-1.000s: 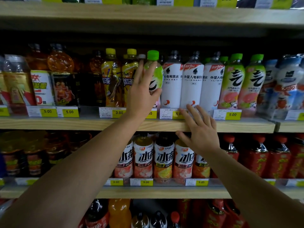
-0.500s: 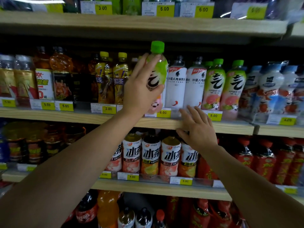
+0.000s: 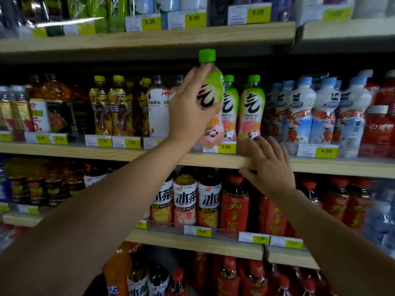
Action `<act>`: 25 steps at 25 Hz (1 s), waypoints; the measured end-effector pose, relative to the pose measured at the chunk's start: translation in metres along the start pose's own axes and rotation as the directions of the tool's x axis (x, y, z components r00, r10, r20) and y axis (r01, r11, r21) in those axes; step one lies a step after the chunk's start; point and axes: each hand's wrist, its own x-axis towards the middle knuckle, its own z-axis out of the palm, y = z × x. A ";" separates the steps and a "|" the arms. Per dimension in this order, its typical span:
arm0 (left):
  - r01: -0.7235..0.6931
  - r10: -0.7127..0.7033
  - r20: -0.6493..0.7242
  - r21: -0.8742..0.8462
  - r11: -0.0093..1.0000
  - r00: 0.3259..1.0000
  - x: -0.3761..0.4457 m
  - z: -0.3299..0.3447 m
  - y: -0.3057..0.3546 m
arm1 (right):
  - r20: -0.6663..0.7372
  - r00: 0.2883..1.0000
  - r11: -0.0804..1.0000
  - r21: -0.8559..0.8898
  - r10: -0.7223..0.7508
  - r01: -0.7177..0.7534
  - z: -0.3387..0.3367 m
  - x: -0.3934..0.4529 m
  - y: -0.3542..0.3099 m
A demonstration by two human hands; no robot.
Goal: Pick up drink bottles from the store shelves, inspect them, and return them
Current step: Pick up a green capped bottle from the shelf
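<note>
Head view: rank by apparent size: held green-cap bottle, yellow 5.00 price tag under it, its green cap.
1. Held bottle, in the left hand, and nearer the camera than the shelved ones.
2. 5.00 price tag.
3. Green cap, close to the tag; ranking unsure.

Bare forearms, no sleeves, unadorned hands [image 3: 192,107]

The held bottle [image 3: 211,99] has a green cap, a green-to-pink label and a black brush character; the shelf edge [image 3: 213,160] is pale wood grain; price tags [image 3: 226,147] are yellow and white.
</note>
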 end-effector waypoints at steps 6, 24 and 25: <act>0.001 0.000 -0.018 0.058 0.998 1.000 0.019 0.039 0.022 | -0.019 0.999 0.998 0.048 0.042 -0.041 0.006 0.001 0.008; 0.005 -0.001 -0.071 0.051 0.999 0.997 0.026 0.076 0.048 | -0.025 1.000 0.998 0.058 -0.004 0.005 0.002 0.004 0.014; 0.002 0.001 -0.067 0.050 0.999 0.998 0.027 0.079 0.051 | -0.020 1.000 0.999 0.039 -0.012 0.012 -0.001 0.006 0.020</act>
